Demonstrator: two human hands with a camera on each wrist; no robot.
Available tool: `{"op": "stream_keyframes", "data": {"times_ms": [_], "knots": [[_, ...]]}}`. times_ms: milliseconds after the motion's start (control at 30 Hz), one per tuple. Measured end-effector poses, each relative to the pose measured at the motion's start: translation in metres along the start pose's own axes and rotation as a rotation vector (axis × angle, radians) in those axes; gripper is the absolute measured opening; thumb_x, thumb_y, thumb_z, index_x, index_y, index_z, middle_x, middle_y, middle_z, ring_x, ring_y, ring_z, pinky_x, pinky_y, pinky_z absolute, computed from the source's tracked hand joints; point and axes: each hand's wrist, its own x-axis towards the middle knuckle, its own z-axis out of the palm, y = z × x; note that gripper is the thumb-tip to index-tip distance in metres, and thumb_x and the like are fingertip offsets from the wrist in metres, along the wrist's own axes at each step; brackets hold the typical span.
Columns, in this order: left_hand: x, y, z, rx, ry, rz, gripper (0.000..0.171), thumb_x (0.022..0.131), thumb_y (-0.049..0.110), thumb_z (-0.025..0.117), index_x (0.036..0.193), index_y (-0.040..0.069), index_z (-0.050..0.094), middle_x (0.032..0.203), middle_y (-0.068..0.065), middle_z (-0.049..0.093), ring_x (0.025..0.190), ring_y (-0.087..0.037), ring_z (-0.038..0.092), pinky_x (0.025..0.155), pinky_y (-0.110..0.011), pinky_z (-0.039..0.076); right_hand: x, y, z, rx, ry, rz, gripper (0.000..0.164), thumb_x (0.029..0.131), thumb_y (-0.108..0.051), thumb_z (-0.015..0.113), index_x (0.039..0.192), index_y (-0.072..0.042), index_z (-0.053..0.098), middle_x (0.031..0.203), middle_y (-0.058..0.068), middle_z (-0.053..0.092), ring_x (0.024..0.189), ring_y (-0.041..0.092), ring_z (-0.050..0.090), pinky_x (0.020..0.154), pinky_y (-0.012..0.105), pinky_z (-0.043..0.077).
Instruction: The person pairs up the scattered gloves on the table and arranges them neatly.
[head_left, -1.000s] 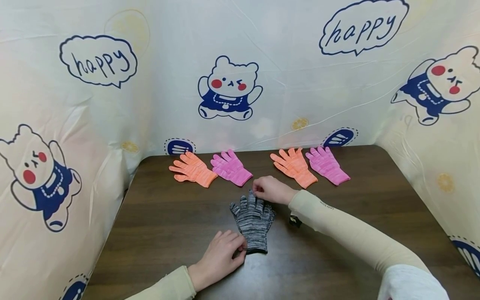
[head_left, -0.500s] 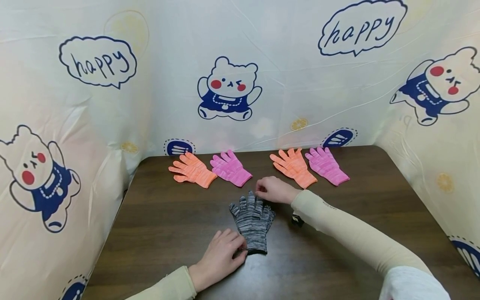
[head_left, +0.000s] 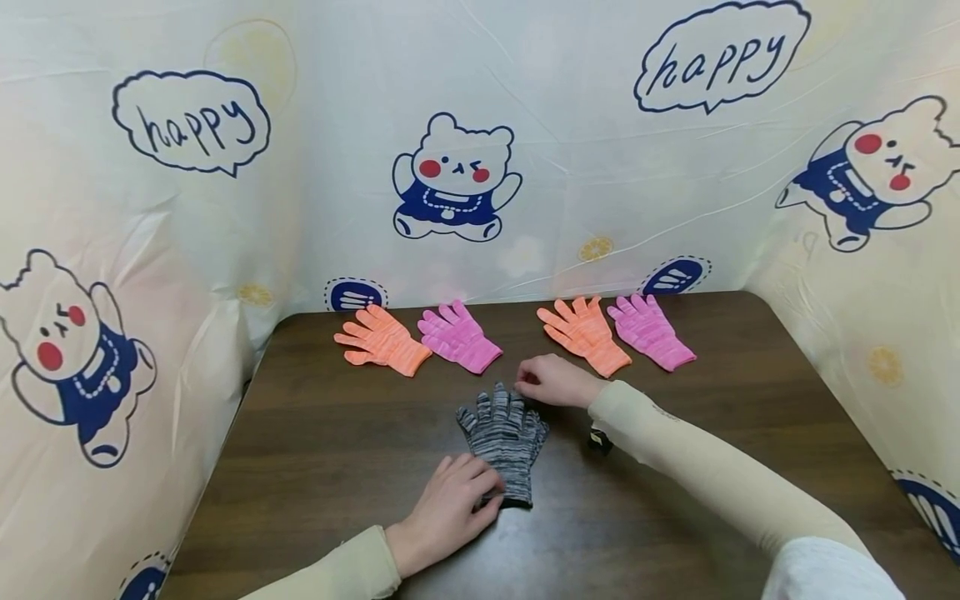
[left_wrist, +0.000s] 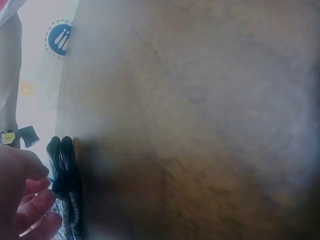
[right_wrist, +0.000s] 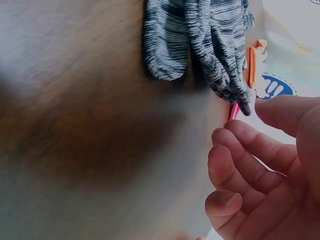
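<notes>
Grey-and-black knit gloves [head_left: 506,450] lie layered at the middle of the table, finger ends toward the back. Two dark cuff layers [left_wrist: 70,185] show in the left wrist view. My left hand [head_left: 453,504] is at the cuff's left corner, its loosely bent fingers overlapping the edge in the head view. Beyond the glove fingertips is my right hand [head_left: 555,379]. In the right wrist view its thumb [right_wrist: 280,112] and fingers are apart, with nothing between them, just beside the tip of one glove finger [right_wrist: 235,95].
Along the back edge of the brown table [head_left: 337,433] lie an orange glove [head_left: 386,340] and a pink glove [head_left: 459,337] on the left. Another orange glove [head_left: 585,335] and pink glove [head_left: 651,332] lie on the right. A printed curtain [head_left: 525,150] surrounds the table.
My right hand has drawn slightly right, away from the glove fingertips. The left hand has shifted slightly right over the cuff corner. The gloves stay in place on the table.
</notes>
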Motion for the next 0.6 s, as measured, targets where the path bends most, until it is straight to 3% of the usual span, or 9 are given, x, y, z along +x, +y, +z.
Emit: {"op": "stream_keyframes", "data": {"times_ms": [333,600], "knots": [[0.008,-0.001,0.002,-0.083,-0.023,0.044,0.008,0.094,0.020,0.077,0.100,0.022,0.073,0.099,0.012,0.064,0.092,-0.007,0.057,0.073,-0.025,0.041,-0.018,0.009,0.002,-0.001,-0.003,0.019,0.013,0.103,-0.022,0.066,0.103,-0.012,0.073,0.083,-0.005,0.065,0.071,0.011,0.056,0.068,0.026,0.052],[0.012,-0.003,0.004,-0.083,-0.015,0.061,0.007,0.095,0.020,0.076,0.101,0.022,0.074,0.098,0.011,0.065,0.092,-0.009,0.058,0.074,-0.028,0.046,-0.029,0.011,0.005,0.004,-0.008,-0.019,0.011,0.103,-0.021,0.066,0.101,-0.012,0.073,0.082,-0.006,0.064,0.071,0.010,0.055,0.068,0.026,0.050]]}}
